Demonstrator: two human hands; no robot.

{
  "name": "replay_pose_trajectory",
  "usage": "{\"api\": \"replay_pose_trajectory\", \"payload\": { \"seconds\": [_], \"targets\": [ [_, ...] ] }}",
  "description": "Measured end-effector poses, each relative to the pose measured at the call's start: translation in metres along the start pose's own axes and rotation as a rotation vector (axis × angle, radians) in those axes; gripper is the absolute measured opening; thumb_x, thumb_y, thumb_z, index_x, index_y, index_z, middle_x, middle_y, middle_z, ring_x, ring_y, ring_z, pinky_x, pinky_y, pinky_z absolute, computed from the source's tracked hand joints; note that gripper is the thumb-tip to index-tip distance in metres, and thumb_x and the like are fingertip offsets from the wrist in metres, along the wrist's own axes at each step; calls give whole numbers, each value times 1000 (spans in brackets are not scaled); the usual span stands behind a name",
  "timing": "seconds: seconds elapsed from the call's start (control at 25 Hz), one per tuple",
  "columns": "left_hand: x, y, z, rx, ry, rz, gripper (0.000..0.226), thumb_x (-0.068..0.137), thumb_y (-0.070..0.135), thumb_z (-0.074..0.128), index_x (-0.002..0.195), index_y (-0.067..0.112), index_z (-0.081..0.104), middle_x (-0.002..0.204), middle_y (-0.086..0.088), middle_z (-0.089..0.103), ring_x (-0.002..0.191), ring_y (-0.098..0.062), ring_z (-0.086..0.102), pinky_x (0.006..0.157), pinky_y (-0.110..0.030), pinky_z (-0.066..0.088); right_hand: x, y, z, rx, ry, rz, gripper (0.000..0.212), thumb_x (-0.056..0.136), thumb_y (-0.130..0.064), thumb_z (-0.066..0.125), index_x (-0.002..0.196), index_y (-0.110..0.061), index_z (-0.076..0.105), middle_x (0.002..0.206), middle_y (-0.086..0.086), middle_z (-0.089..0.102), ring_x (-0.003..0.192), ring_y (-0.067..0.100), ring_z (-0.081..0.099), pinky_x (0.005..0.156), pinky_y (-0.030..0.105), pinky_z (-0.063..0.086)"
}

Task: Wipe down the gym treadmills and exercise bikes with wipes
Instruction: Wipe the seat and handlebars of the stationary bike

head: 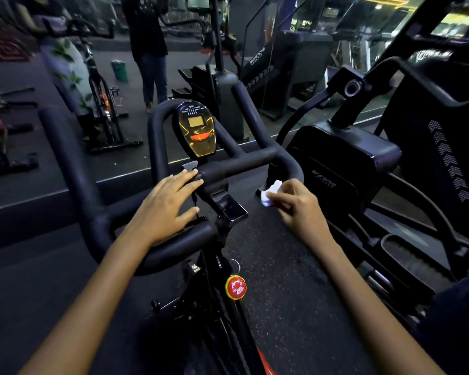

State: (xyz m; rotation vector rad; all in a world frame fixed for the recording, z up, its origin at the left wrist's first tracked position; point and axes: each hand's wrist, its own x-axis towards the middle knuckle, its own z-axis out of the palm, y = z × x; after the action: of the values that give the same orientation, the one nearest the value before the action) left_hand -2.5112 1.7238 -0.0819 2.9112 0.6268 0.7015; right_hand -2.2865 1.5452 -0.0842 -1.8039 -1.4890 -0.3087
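A person stands over an exercise bike [201, 239] in a dim gym, both bare forearms reaching forward. The right hand [295, 205] pinches a crumpled white wipe [270, 192] between thumb and fingertips, its grip closed on the wipe, just below the curved right end of the black handlebar [255, 161]; whether the wipe touches the bar cannot be told. The left hand [165, 207] lies flat with fingers straight, its grip open, palm on the near bar and fingertips reaching the centre clamp of the handlebar.

Above the hands the bike's black-and-orange console [197, 129] rises between the bars, its small screen dark. Below the handlebar a red emergency stop knob [235, 287] with a yellow ring sits on the frame. A black elliptical trainer [363, 163] stands close on the right, beside the hand holding the wipe. Ahead, a wall mirror [98, 63] shows another spin bike, a green bin [119, 70] and a standing figure in dark clothes [146, 44]. Speckled black rubber floor [282, 293] runs beneath the machines.
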Motion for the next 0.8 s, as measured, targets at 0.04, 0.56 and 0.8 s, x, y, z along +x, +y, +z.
{"api": "replay_pose_trajectory", "payload": {
  "seconds": [0.04, 0.56, 0.8],
  "targets": [
    [-1, -1, 0, -17, 5, -1, 58, 87, 24, 66, 140, 15, 44, 149, -4, 37, 139, -21, 31, 115, -34, 16, -2, 4, -3, -10, 28, -3, 21, 76, -6, 64, 95, -9, 74, 85, 12, 58, 74, 18, 59, 70, 16, 44],
    [-16, 3, -13, -14, 215, -245, 63, 87, 32, 62, 141, 9, 39, 145, -11, 36, 135, -29, 33, 115, -43, 20, 12, -22, 0, -206, -16, 52, 8, 77, -8, 73, 82, -14, 74, 82, 5, 58, 69, 24, 61, 58, 34, 50],
    [-16, 2, -9, 226, -101, -312, 83, 91, 52, 48, 152, 18, 2, 156, -13, -20, 145, -31, 9, 117, -44, 9, 1, -37, -5, -315, -70, 209, 14, 75, -1, 67, 79, -13, 74, 80, 6, 57, 74, 31, 61, 63, 32, 44]
  ]
}}
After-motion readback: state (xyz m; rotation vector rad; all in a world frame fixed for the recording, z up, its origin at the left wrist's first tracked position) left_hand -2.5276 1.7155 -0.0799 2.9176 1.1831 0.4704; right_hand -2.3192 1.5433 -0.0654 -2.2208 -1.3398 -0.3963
